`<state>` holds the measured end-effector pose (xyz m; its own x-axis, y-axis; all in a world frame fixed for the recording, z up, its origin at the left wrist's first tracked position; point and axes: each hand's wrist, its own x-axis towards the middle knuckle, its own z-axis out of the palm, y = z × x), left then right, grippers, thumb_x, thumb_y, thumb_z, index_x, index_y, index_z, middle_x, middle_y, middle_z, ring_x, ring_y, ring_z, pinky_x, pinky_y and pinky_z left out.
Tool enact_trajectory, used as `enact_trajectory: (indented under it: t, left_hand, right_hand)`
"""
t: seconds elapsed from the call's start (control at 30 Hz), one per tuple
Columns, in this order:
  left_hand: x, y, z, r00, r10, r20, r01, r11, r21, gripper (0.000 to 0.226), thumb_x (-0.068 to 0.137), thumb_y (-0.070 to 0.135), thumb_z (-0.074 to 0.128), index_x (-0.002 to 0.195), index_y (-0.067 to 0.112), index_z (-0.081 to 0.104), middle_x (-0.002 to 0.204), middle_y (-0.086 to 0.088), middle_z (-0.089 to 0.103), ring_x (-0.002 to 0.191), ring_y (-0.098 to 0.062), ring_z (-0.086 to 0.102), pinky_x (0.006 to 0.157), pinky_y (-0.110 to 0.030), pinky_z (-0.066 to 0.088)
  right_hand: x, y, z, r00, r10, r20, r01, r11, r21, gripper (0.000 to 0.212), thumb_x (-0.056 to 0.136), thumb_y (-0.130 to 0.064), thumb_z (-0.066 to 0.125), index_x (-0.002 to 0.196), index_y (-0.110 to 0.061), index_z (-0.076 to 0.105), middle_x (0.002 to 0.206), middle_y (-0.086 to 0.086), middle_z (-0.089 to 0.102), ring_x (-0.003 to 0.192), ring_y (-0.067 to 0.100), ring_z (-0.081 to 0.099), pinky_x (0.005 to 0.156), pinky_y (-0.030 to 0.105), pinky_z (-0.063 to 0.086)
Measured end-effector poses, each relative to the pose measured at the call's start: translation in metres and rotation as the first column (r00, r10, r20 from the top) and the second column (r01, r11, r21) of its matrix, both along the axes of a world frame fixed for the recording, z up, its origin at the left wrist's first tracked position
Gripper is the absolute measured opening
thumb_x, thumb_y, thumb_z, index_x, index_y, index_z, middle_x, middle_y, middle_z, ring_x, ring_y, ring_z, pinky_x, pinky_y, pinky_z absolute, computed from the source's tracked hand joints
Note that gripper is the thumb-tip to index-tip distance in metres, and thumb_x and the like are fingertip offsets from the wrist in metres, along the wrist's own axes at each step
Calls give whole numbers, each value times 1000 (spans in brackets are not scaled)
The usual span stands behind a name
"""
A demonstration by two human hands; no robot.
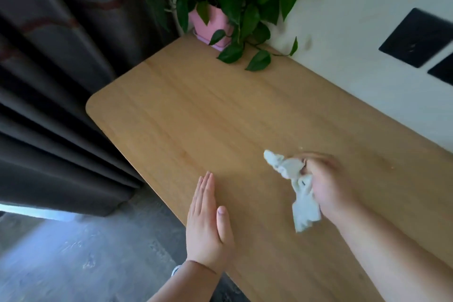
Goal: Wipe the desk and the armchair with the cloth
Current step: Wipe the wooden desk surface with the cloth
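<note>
The head camera is looking forward and steeply down at the desk [220, 117]. It is viewing it from close above.

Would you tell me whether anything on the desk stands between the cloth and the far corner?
Only the potted plant at the far corner, its leaves trailing onto the desk. Between it and the cloth in the right hand, the wood is bare; the left hand lies off to the side.

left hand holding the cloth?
No, the cloth is bunched in the right hand over the desk; the left hand has straight fingers and holds nothing.
</note>
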<state>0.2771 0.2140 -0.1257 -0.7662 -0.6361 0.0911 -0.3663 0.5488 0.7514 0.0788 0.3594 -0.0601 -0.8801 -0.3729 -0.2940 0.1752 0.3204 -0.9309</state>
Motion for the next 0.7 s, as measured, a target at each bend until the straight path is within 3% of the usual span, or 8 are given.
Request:
enact_trajectory:
  t: [0.07, 0.13, 0.23, 0.3, 0.33, 0.4, 0.5, 0.7]
  left_hand:
    - [-11, 3, 4, 997, -54, 55, 55, 998, -21, 67, 105, 45, 15, 160, 9, 31, 167, -1, 32, 158, -13, 19, 125, -40, 23]
    - [-16, 7, 5, 987, -91, 133, 102, 992, -77, 67, 102, 40, 18, 160, 10, 31, 167, 0, 31, 157, -13, 19, 125, -43, 24]
    - [-16, 7, 1, 984, -106, 145, 124, 984, -127, 68, 102, 42, 19, 158, 7, 34, 165, -3, 36, 155, -20, 28, 122, -46, 28]
    - [-17, 6, -2, 991, -95, 96, 109, 982, -156, 72, 105, 48, 14, 155, 3, 38, 162, -7, 40, 152, -25, 35, 118, -46, 30]
    - [-18, 6, -2, 993, -85, 79, 97, 981, -169, 76, 105, 52, 11, 154, 1, 40, 160, -8, 43, 150, -28, 39, 117, -46, 31]
    - [-21, 6, -3, 996, -65, 68, 77, 978, -194, 82, 105, 56, 8, 151, -2, 43, 157, -12, 47, 147, -31, 43, 114, -48, 35]
    - [-23, 7, -1, 992, -79, 99, 98, 974, -206, 83, 104, 57, 8, 151, -3, 41, 158, -13, 46, 147, -32, 42, 114, -50, 35]
    - [-22, 9, 5, 977, -134, 165, 164, 969, -186, 76, 104, 54, 12, 156, 3, 35, 162, -9, 40, 153, -26, 33, 120, -48, 30]
  right_hand:
    - [-61, -4, -1, 984, -164, -73, 171, 980, 99, 11, 66, -19, 55, 61, -16, 65, 54, -13, 57, 53, 10, 53, 54, 22, 38]
    - [-116, -6, -4, 960, -242, -139, 268, 938, 219, 20, 67, -27, 52, 73, -15, 66, 59, -7, 62, 59, 22, 58, 60, 30, 44]
    - [-173, -5, -16, 940, -131, -314, 244, 902, 355, 33, 70, -38, 41, 81, -28, 69, 74, -7, 68, 72, 25, 62, 69, 35, 48]
    - [-191, -6, -29, 936, -3, -351, 167, 883, 438, 49, 78, -36, 36, 113, -44, 70, 117, -9, 74, 104, 22, 65, 91, 37, 51]
    - [-193, -6, -37, 939, 71, -337, 108, 868, 484, 55, 84, -35, 35, 129, -44, 63, 139, -6, 64, 122, 22, 59, 105, 40, 46]
    - [-189, -7, -51, 914, 216, -342, 22, 818, 575, 54, 92, -34, 35, 143, -39, 54, 158, -3, 47, 140, 25, 46, 116, 47, 37]
    - [-154, -7, -56, 855, 322, -407, -55, 837, 545, 44, 98, -24, 47, 139, -30, 62, 153, -3, 53, 141, 21, 48, 117, 42, 38]
    - [-19, -12, -54, 739, 442, -509, -247, 880, 406, 33, 90, -15, 58, 115, -22, 79, 129, -2, 72, 127, 10, 59, 116, 13, 28]
